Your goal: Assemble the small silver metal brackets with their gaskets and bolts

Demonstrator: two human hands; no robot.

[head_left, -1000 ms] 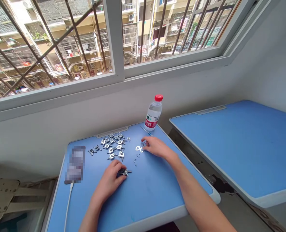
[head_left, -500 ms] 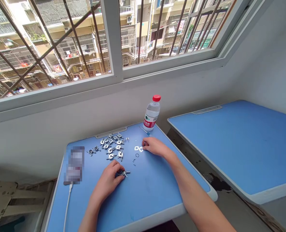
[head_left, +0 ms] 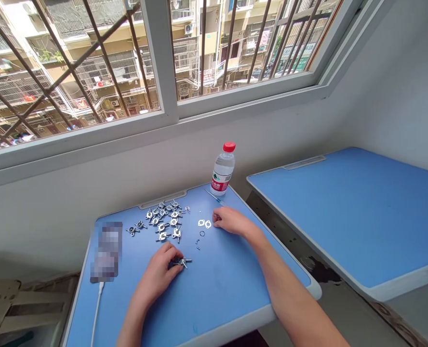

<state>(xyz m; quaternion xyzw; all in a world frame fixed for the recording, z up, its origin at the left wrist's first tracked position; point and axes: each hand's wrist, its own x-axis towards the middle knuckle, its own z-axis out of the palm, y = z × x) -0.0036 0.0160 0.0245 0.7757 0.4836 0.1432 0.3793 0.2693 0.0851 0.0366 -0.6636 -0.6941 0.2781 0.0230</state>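
The left hand (head_left: 159,267) grasps a small silver metal fitting with jutting stems (head_left: 183,262), gripping it from its nine o'clock side, low over the blue, pale-edged desk (head_left: 217,294). Taking that fitting as the dial's centre, the right hand (head_left: 230,220) is at two o'clock, fingers curled together; whether they pinch anything, I cannot tell. Just beside those fingertips lie two flat white plates with holes (head_left: 208,224), at one o'clock, with a thin dark ring (head_left: 202,233) and tiny metal screws (head_left: 198,242) nearer the centre. Farther out at one o'clock are a slim screwdriver with a bluish handle (head_left: 219,200) and an upright clear plastic bottle with a red cap (head_left: 223,171). A cluster of similar silver metal fittings (head_left: 162,227) spreads at eleven o'clock; a pixelated dark rectangular phone (head_left: 106,251) lies at nine.
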